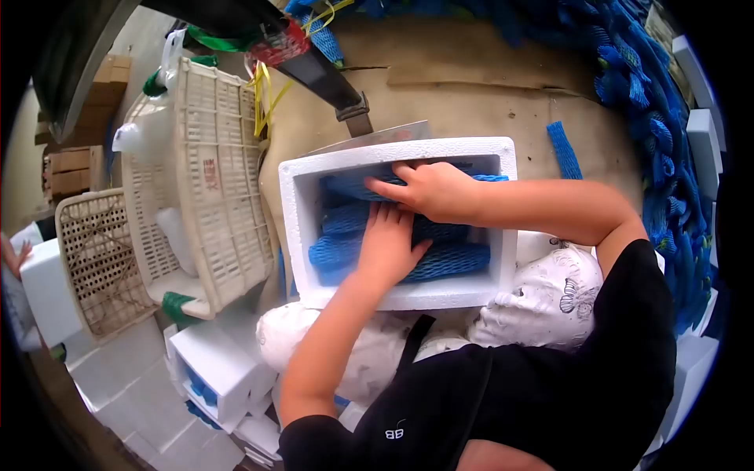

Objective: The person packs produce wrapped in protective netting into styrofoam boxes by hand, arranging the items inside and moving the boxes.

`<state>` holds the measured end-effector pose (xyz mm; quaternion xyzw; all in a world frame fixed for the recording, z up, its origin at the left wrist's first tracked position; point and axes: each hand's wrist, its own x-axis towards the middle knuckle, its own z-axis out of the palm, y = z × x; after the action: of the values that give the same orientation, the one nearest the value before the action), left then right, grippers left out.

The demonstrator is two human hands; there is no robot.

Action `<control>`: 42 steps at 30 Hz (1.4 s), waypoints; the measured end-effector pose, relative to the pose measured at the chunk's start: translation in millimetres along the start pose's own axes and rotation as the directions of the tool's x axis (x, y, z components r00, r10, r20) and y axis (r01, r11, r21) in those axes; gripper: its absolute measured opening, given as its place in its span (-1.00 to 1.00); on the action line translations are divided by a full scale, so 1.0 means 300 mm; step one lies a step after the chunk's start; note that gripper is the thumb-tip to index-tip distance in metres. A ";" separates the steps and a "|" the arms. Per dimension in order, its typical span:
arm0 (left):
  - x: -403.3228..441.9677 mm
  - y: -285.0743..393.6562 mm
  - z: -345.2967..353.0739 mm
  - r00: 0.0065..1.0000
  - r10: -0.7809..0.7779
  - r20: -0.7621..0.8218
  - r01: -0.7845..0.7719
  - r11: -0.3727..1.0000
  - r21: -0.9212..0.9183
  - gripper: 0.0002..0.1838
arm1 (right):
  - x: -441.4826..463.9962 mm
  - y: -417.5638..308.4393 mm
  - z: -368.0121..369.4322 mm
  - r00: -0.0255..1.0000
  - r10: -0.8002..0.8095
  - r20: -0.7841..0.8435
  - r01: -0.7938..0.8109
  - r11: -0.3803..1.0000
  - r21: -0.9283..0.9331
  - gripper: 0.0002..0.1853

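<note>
A white foam box (pixel 397 301) sits in front of me, with several blue foam net sleeves lying lengthwise in it. Dark contents show through parts of the mesh, but I cannot make out what they are. My left hand (pixel 386 242) lies over the middle of the box, fingers stretched on the netting, above the nearest blue net sleeve (pixel 452 261). Across the far side, my right hand (pixel 437 191) rests on the far blue net sleeve (pixel 345 186), its visible fingers extended and apart. The hands are close together, and neither is wrapped round anything.
Cream plastic crates (pixel 224 188) stand on the left. A loose blue net sleeve (pixel 564 151) lies on the brown surface (pixel 471 102). Blue-netted items (pixel 664 157) are piled along the right. Another foam box (pixel 220 357) is at lower left. Another person's hand (pixel 17 255) shows at the far left.
</note>
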<state>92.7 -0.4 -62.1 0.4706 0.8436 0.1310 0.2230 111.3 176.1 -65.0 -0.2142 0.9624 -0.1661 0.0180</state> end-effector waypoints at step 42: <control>0.216 -0.098 0.019 0.799 -0.053 0.599 0.109 0.992 -0.059 -0.50 | 0.368 1.259 0.141 -0.216 0.964 -0.156 -0.504 0.026 0.863 -0.18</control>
<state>44.3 39.6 -96.0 0.4408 0.7432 0.0047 0.5033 -137.8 438.9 -224.5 0.5773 0.6493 -0.4296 -0.2461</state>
